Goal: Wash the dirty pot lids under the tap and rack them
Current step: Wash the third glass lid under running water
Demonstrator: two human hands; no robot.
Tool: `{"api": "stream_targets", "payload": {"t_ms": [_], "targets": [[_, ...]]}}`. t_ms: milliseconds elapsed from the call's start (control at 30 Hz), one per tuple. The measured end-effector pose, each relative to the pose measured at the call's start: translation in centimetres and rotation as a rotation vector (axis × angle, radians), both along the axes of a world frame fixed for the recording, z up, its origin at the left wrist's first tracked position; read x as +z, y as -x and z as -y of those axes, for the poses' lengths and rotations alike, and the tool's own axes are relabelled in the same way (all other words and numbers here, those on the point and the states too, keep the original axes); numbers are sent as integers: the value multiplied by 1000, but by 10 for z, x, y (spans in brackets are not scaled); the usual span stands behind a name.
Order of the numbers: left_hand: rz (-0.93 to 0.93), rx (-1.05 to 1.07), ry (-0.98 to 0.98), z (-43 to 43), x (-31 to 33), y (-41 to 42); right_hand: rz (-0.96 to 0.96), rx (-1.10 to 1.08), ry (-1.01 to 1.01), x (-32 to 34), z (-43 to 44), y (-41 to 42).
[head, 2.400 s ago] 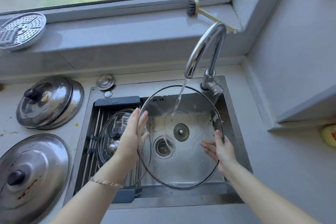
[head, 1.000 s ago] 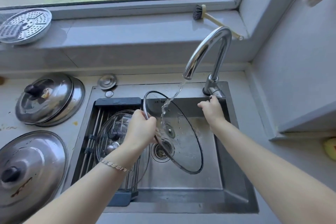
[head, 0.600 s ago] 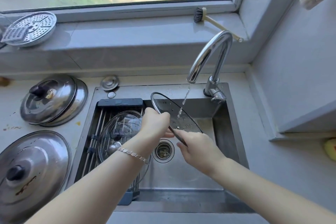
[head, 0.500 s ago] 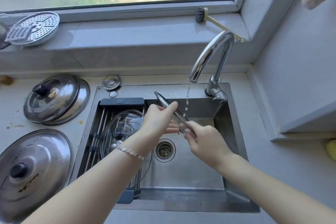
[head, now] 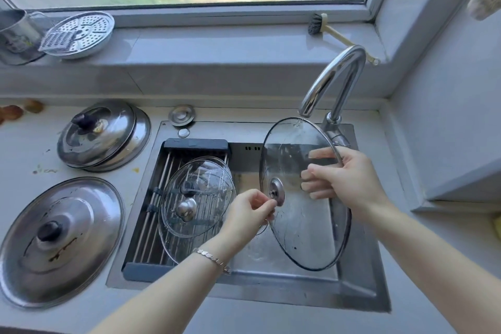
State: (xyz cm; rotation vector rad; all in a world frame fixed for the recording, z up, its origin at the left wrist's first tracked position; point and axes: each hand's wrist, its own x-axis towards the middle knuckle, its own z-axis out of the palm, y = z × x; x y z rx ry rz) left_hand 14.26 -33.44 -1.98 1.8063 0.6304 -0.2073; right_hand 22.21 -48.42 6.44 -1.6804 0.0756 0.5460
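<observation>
Here the right hand (head: 344, 179) grips the rim of the glass lid (head: 303, 195), held on edge over the sink (head: 360, 290) below the tap (head: 333, 78), while the left hand (head: 248, 214) pinches near its centre fitting. To rack it well, support the rim, tilt so water drains, then lower it beside the lid on the rack (head: 160, 198).

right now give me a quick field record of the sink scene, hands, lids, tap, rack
left hand: fingers at the centre fitting of the held glass lid
right hand: grips that lid's upper right rim
held glass lid: upright over the sink
tap: no water visible
rack: holds glass lids
counter, left: large steel lid, stacked steel lids
</observation>
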Motion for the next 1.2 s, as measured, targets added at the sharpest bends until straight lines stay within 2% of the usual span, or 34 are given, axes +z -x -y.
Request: {"api": "stream_targets", "payload": {"t_ms": [133, 267, 400, 500, 600, 633, 833, 1033, 1200], "targets": [[-7, -41, -185, -5, -2, 4, 38, -46, 32, 0, -3, 9], [-11, -81, -209, -6, -5, 9, 134, -21, 119, 2, -11, 19], [76, 73, -15, -5, -2, 11, 194, 14, 148, 11, -19, 25], [97, 177, 253, -11, 9, 15, 216, 28, 124, 22, -26, 30], [155, 159, 396, -28, 24, 20, 249, 29, 51, 40, -35, 34], [180, 136, 366, -37, 32, 22, 258, 32, 22, 46, -39, 35], [200, 77, -167, -94, 69, 34, 225, 80, -136, 57, -75, 44], [52, 36, -281, -148, 54, 41, 26, 9, -160, 8, -123, 51], [-146, -18, -140, -188, 2, 30, -118, -36, -144, -48, -159, 60]]}}
